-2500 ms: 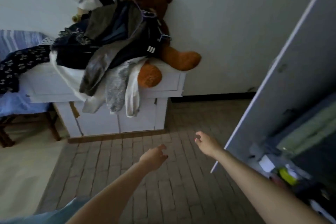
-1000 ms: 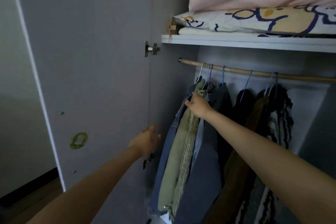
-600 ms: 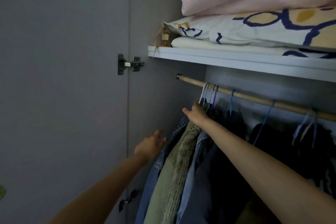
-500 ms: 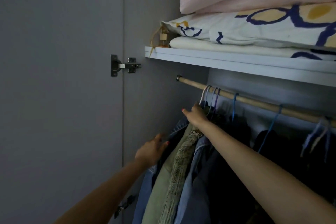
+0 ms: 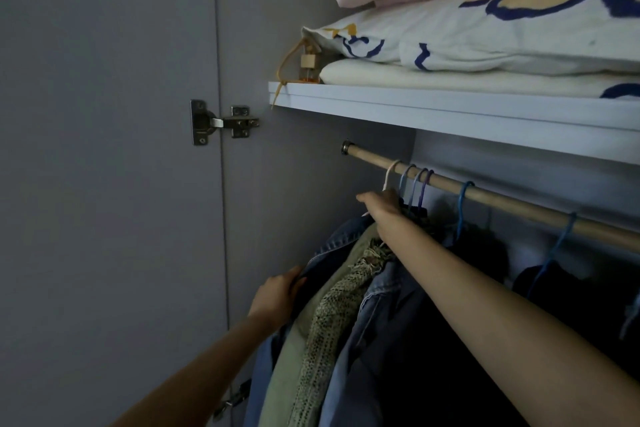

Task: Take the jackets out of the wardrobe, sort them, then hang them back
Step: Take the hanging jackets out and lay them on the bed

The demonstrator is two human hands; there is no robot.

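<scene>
Left hand (image 5: 277, 293) now grips the denim jacket (image 5: 332, 250); right hand (image 5: 382, 206) clasps the hangers (image 5: 412, 184), whose crowded hooks may snag on the rod (image 5: 502, 203).

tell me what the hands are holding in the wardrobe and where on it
The left hand grips the denim jacket at its outer shoulder edge. The right hand is at the hanger necks below the rod; its grip is hidden.

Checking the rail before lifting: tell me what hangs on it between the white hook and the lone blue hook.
In the head view, three hooks hang on the rail between the white hook and the lone blue hook: two bluish, one purple, bunched close to the white one.
</scene>
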